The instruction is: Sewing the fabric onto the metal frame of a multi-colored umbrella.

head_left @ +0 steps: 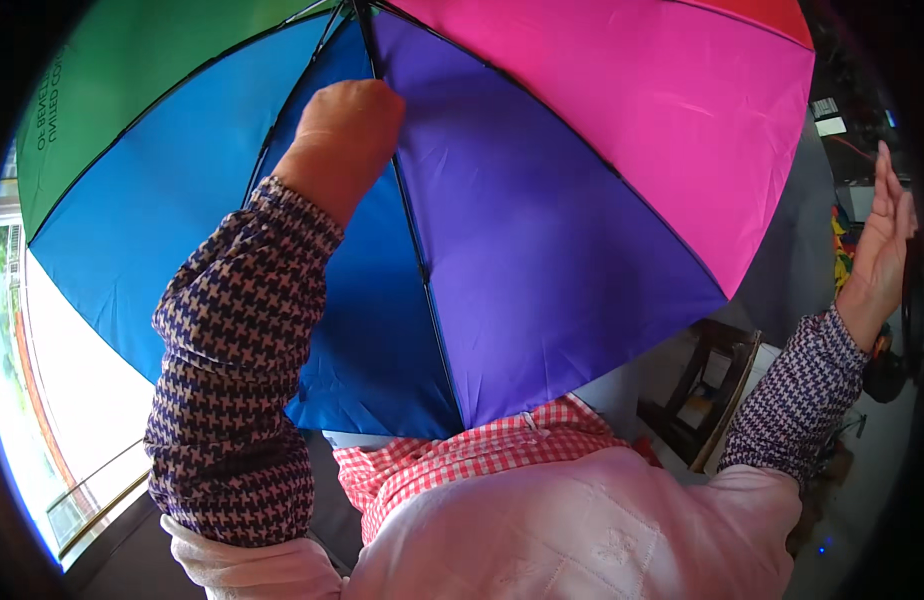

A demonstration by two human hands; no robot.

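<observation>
An opened umbrella (pixel 542 230) spreads across the upper part of the view, its inner side with thin dark ribs facing me. Green, light blue, dark blue, purple, pink and red panels show. Just below where the ribs meet, my left hand (pixel 344 130) is closed in a fist on the umbrella; the exact part inside the fingers is hidden by the back of the hand. Out at the far right, apart from the umbrella, my right hand (pixel 882 245) is raised with its fingers stretched out and holds nothing.
A bright window (pixel 82 390) lies at the left. Below the canopy's right side stands a dark wooden frame-like piece (pixel 704 385). Colourful items (pixel 840 245) sit near my right hand. A red checked cloth (pixel 482 450) covers my lap.
</observation>
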